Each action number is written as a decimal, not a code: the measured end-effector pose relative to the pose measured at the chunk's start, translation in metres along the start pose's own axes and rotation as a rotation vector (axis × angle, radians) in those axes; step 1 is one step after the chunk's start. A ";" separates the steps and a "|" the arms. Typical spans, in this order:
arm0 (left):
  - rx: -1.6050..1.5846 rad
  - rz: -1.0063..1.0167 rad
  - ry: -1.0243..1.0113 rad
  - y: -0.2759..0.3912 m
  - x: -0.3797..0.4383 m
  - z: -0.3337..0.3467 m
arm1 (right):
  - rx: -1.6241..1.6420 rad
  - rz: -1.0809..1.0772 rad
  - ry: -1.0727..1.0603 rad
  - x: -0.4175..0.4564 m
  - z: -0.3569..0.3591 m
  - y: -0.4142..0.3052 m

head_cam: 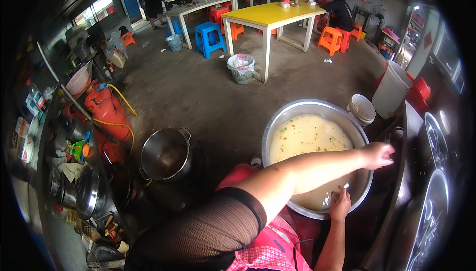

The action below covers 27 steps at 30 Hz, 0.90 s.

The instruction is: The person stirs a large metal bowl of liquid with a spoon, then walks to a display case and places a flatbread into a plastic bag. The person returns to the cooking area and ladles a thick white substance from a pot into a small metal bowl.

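Note:
A large metal basin stands before me, holding a pale yellowish liquid with green flecks on top. My left arm crosses over the basin from the lower left. My left hand hangs above its right rim, blurred, its fingers partly bent; whether it holds anything is unclear. Lower down, over the near part of the basin, my right hand has its fingers curled around a small white object, mostly hidden by them. Whitish spots show in the liquid just left of that hand.
To the right run a metal counter edge and round metal pans. A white bucket stands beyond the basin. Left are a stockpot and red gas cylinders with a yellow hose. People sit near a yellow table.

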<state>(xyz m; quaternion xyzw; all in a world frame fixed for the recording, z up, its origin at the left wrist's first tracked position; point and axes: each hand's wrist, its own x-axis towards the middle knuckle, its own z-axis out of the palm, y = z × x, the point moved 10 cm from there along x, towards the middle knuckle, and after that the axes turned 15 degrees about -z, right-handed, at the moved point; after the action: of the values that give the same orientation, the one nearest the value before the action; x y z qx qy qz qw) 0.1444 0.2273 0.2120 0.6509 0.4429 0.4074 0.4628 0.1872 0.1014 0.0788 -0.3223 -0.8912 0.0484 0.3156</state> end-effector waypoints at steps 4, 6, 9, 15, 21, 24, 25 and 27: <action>0.815 -0.550 -0.119 -0.238 -0.087 -0.015 | 0.009 0.007 0.027 -0.002 -0.002 0.002; 0.999 -0.616 -0.096 -0.295 -0.135 -0.011 | 0.012 0.042 0.020 -0.005 -0.004 0.005; 1.230 -0.557 -0.165 -0.327 -0.175 0.007 | 0.007 0.045 -0.002 -0.001 -0.006 0.000; 1.251 -0.737 -0.564 -0.319 -0.197 0.027 | -0.039 0.068 -0.024 -0.005 -0.001 0.007; 1.372 -0.590 -0.628 -0.298 -0.203 0.024 | -0.044 0.065 -0.039 -0.009 0.003 0.013; 1.355 -0.605 -0.634 -0.277 -0.211 0.018 | -0.048 0.077 -0.047 -0.007 0.003 0.012; 1.361 -0.594 -0.608 -0.276 -0.212 0.016 | -0.048 0.082 -0.048 -0.006 0.004 0.011; 1.373 -0.566 -0.557 -0.275 -0.211 0.014 | -0.037 0.071 -0.045 -0.007 0.005 0.012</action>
<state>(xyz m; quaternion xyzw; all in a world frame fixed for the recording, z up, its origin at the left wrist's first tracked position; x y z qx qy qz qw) 0.0448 0.0723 -0.0820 0.7316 0.6116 -0.2678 0.1377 0.1943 0.1073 0.0678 -0.3586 -0.8868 0.0503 0.2873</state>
